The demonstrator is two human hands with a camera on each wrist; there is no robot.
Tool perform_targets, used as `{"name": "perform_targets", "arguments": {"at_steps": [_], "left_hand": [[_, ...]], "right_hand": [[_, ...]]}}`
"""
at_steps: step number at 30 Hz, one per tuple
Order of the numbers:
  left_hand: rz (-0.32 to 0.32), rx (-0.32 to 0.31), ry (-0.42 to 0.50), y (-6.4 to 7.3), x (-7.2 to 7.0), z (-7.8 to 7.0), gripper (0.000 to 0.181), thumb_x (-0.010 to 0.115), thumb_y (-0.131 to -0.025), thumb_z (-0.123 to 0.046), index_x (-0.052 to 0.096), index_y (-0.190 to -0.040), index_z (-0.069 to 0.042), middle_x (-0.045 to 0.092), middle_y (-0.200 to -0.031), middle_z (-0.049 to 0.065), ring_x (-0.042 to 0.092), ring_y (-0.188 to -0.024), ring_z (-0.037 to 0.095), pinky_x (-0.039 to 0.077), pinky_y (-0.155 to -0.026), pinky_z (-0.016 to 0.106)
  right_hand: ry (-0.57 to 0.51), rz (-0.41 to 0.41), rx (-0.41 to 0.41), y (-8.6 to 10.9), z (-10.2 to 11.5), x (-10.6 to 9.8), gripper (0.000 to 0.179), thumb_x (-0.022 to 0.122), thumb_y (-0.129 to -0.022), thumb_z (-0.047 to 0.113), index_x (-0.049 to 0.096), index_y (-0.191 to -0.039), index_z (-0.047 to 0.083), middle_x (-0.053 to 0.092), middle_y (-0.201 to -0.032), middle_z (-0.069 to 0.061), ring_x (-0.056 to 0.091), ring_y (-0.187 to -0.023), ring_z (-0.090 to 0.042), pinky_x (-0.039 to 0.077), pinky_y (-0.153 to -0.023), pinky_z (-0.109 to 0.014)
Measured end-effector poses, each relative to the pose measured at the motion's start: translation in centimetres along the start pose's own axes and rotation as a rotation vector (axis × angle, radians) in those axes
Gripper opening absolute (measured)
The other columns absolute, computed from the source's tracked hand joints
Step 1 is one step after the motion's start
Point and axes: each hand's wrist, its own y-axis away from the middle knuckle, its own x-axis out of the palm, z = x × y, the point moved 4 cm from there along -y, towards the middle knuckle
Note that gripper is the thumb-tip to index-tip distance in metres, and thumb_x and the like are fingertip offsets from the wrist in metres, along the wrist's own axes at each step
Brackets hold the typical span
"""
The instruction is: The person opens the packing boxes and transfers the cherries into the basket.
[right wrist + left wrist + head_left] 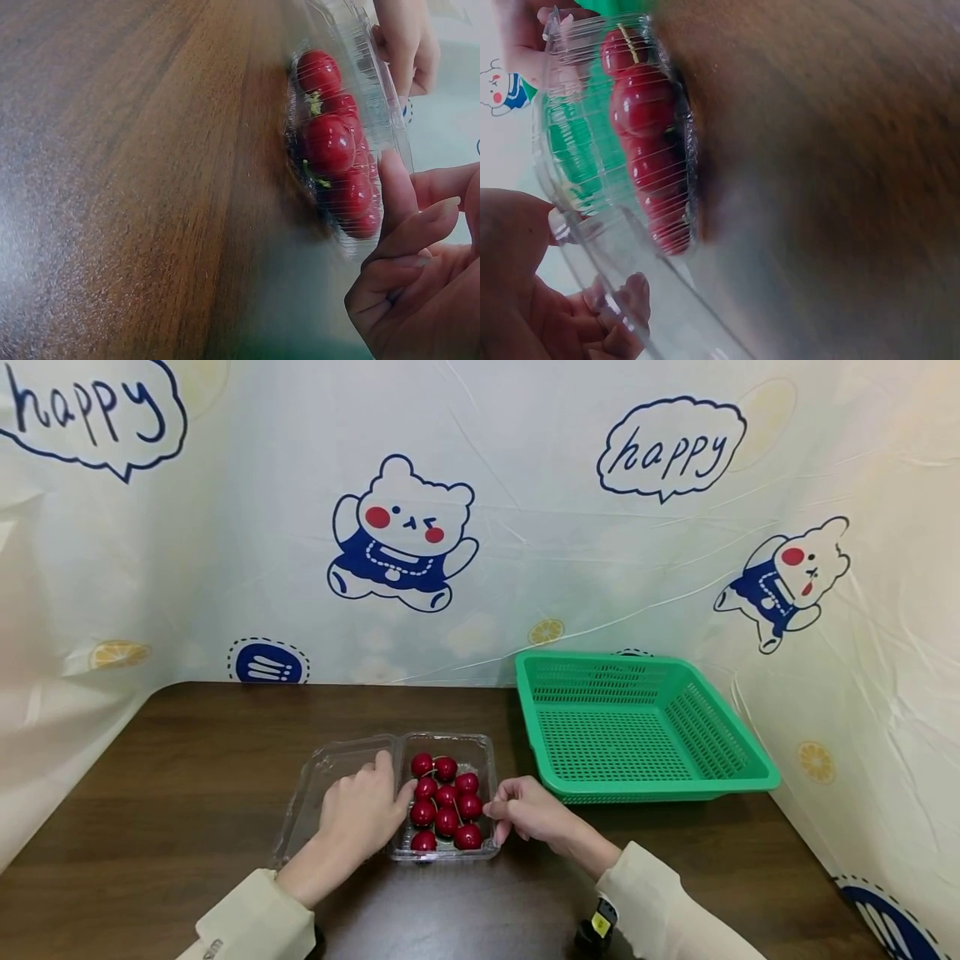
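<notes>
Several red cherries [446,796] sit in the base of a clear plastic clamshell box [480,747] on the table. Its lid [315,777] lies folded back to the left. My left hand [358,810] straddles the hinge side, its thumb over the left rim beside the cherries and its fingers above the lid. Through the clear plastic, these fingers [634,300] show partly bent in the left wrist view. With thumb and forefinger, my right hand [528,810] pinches the box's right wall. Green stems [313,103] show among the cherries in the right wrist view.
A green plastic basket [652,792] with slotted walls stands to the right, behind my right hand. Dark wooden table [187,793] surrounds the box. A printed curtain [540,568] hangs along the back and sides.
</notes>
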Motion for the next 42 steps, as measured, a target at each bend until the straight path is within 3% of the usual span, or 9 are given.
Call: {"name": "perform_targets", "arguments": {"at_steps": [4,11,18,24,29,35,42], "left_hand": [[0.028,-0.002,0.007,-0.2,0.5,-0.2,0.035,0.064,-0.09,-0.03,0.052,-0.097,0.001,0.062,-0.074,0.017,0.065,-0.06,0.037,0.049,-0.05,0.044],[0.015,-0.004,0.014,-0.3,0.9,-0.3,0.024,0.062,-0.088,-0.022,0.054,-0.095,-0.001,0.064,-0.077,0.016,0.065,-0.061,0.039,0.049,-0.051,0.047],[0.087,-0.05,0.01,-0.5,1.1,-0.4,0.027,0.064,-0.084,-0.022,0.057,-0.098,0.0,0.067,-0.076,0.021,0.064,-0.061,0.037,0.047,-0.048,0.046],[0.1,-0.062,0.002,-0.6,1.1,-0.5,0.021,0.058,-0.079,-0.014,0.056,-0.095,-0.001,0.065,-0.073,0.019,0.061,-0.057,0.035,0.045,-0.047,0.045],[0.097,-0.074,-0.005,-0.6,1.1,-0.4,0.018,0.058,-0.079,-0.013,0.056,-0.093,-0.001,0.065,-0.072,0.019,0.062,-0.058,0.036,0.046,-0.047,0.045],[0.094,-0.078,0.004,-0.5,1.2,-0.4,0.015,0.058,-0.078,-0.011,0.056,-0.09,-0.002,0.065,-0.071,0.02,0.063,-0.058,0.036,0.046,-0.047,0.046],[0.119,-0.094,0.001,-0.6,1.4,-0.2,0.017,0.058,-0.078,-0.011,0.056,-0.092,-0.001,0.065,-0.071,0.019,0.062,-0.059,0.036,0.045,-0.048,0.044]], "right_hand": [[-0.006,0.001,-0.007,0.0,0.1,0.0,0.023,0.058,-0.094,0.015,0.054,-0.073,0.005,0.063,-0.055,0.001,0.042,-0.045,-0.013,0.031,-0.045,-0.022],[0.008,-0.004,-0.007,0.1,0.1,-0.3,0.023,0.058,-0.093,0.016,0.053,-0.074,0.005,0.062,-0.055,0.001,0.042,-0.045,-0.012,0.032,-0.046,-0.023],[0.018,-0.005,-0.008,0.3,0.1,-0.3,0.023,0.058,-0.093,0.017,0.054,-0.075,0.005,0.062,-0.055,0.001,0.044,-0.046,-0.011,0.034,-0.047,-0.024],[0.086,-0.037,-0.03,0.6,0.6,-0.1,0.024,0.058,-0.095,0.019,0.056,-0.077,0.003,0.062,-0.056,0.0,0.046,-0.045,-0.011,0.039,-0.047,-0.026],[0.241,-0.098,-0.066,1.1,1.3,0.3,0.022,0.057,-0.096,0.02,0.056,-0.08,0.005,0.064,-0.06,-0.006,0.049,-0.044,-0.012,0.044,-0.048,-0.029],[0.501,-0.158,-0.08,1.5,2.2,0.7,0.023,0.056,-0.098,0.024,0.058,-0.082,0.008,0.058,-0.058,0.0,0.051,-0.045,-0.011,0.042,-0.045,-0.027],[0.8,-0.228,-0.145,1.7,3.8,1.1,0.037,0.059,-0.097,0.026,0.051,-0.063,0.01,0.043,-0.05,0.0,0.042,-0.042,-0.012,0.033,-0.04,-0.024]]}}
